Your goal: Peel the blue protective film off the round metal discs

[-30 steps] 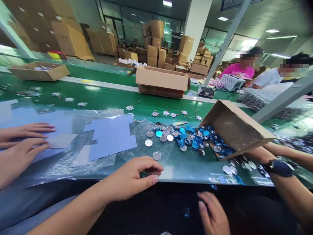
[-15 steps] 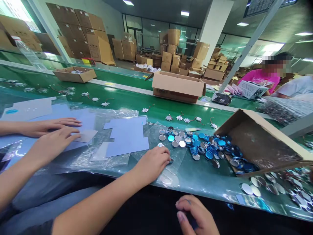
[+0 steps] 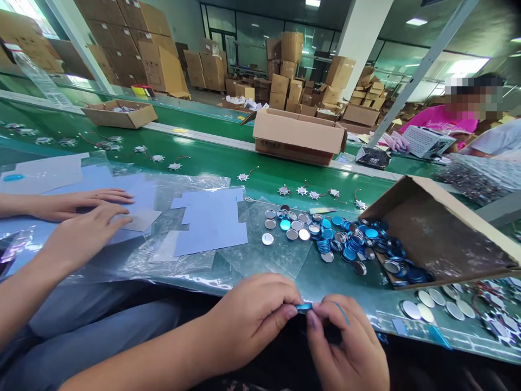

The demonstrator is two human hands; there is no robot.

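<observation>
Blue metal button badge (image 3: 304, 307) sits edge-on, long axis sideways, pinched between left hand (image 3: 250, 320) and right hand (image 3: 345, 345). The left has come off the green conveyor belt (image 3: 203, 157).

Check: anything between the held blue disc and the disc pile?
Nothing raised: only a flat clear plastic sheet on the green belt separates the blue disc, held by the left hand and right hand, from the pile.

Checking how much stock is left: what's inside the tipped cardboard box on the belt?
Inside the tipped cardboard box, round blue metal discs lie heaped at its low open end, with bare brown cardboard above them. Anything beneath the top layer is covered.
</observation>
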